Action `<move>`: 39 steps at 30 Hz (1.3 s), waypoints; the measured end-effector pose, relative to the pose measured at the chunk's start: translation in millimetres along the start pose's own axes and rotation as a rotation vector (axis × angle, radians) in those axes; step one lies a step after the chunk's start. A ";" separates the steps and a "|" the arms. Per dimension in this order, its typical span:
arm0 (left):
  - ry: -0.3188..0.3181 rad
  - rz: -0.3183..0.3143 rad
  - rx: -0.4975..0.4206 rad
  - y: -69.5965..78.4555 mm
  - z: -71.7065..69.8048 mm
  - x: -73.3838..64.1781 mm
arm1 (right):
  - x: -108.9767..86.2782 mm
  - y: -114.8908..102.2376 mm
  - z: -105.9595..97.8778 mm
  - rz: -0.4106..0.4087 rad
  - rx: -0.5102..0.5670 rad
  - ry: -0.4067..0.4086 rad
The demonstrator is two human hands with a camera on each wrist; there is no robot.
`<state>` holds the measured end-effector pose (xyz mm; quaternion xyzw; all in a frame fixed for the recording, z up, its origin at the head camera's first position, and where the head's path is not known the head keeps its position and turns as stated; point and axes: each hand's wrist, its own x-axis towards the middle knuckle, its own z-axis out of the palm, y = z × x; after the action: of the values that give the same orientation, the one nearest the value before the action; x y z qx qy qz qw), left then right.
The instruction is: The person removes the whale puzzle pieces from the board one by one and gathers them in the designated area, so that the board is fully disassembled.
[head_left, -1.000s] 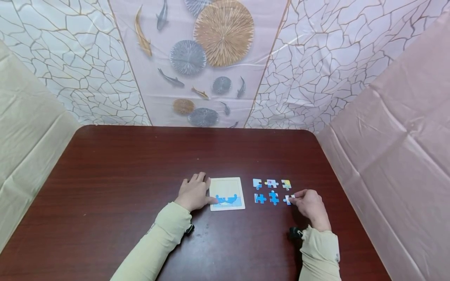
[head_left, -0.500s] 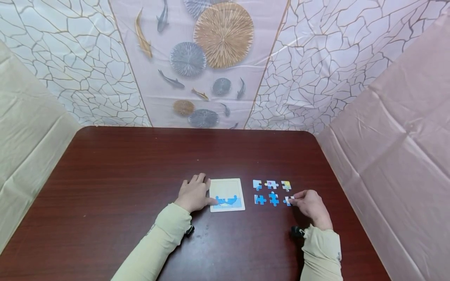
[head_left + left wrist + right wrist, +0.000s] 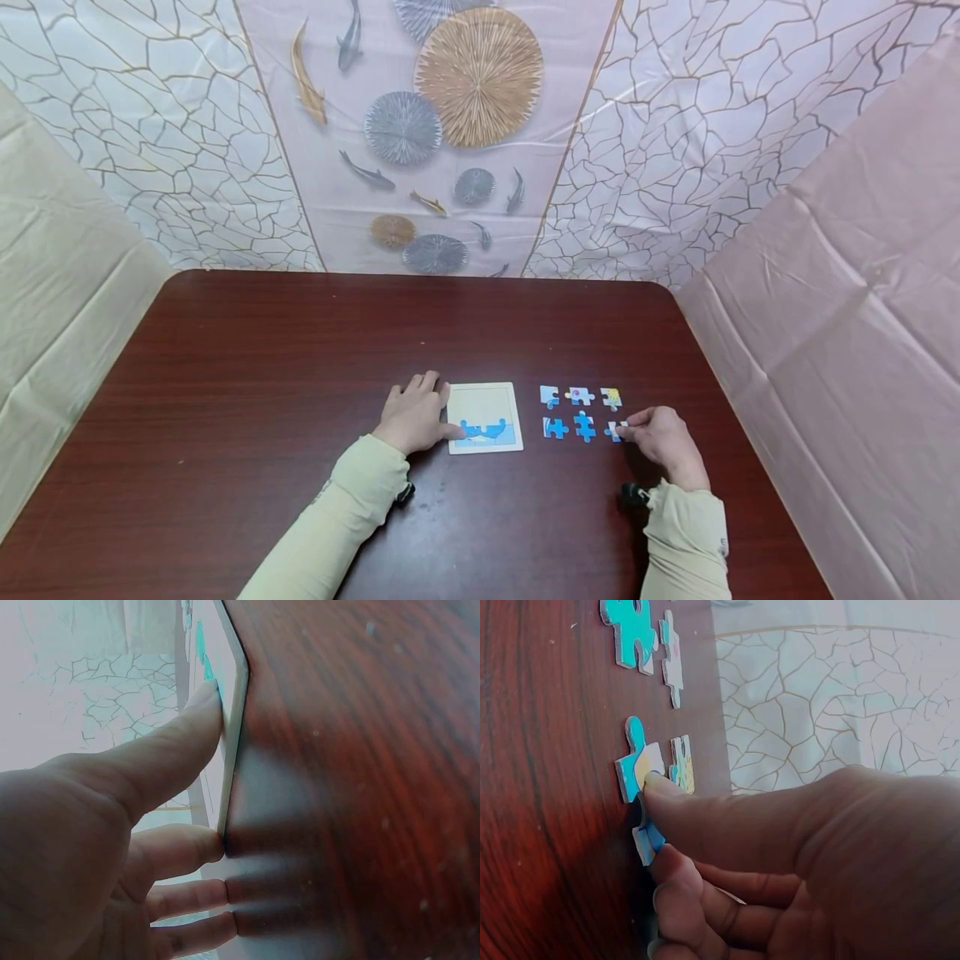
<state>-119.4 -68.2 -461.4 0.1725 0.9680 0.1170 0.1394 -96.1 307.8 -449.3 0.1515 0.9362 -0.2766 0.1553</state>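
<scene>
On the table lies a shallow square puzzle tray (image 3: 486, 400), pale, with blue pieces fitted along its near side. My left hand (image 3: 411, 415) is at its left edge. The thumb (image 3: 184, 731) rests over the rim, and the other fingers reach the tabletop beside the tray. To the right, my right hand (image 3: 663, 437) pinches the outer edge of a blue and white puzzle piece (image 3: 632, 772) between thumb and fingertips; part of it is hidden by the thumb. The piece's far side shows a rounded tab.
Several loose jigsaw pieces lie in two rows between the tray and my right hand, among them a yellow-cornered piece (image 3: 611, 397) and a blue piece (image 3: 584, 426). Patterned cloth (image 3: 480, 192) hangs behind the dark red wooden table (image 3: 300, 333).
Both hands stay almost where they were. The right fingers keep their grip on the same puzzle piece, and the view shifts very slightly.
</scene>
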 end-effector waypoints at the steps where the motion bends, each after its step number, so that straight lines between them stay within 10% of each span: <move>1: 0.000 0.000 0.001 0.0 0.0 -0.2 | 0.1 0.1 0.1 -0.001 0.000 0.001; 39: -0.014 -0.008 -0.007 -0.9 0.0 0.8 | -17.9 -11.4 17.1 -0.042 -0.003 0.104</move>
<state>-120.4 -68.7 -461.8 0.1690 0.9673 0.1185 0.1473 -80.6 285.5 -450.8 0.1459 0.9464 -0.2700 0.1007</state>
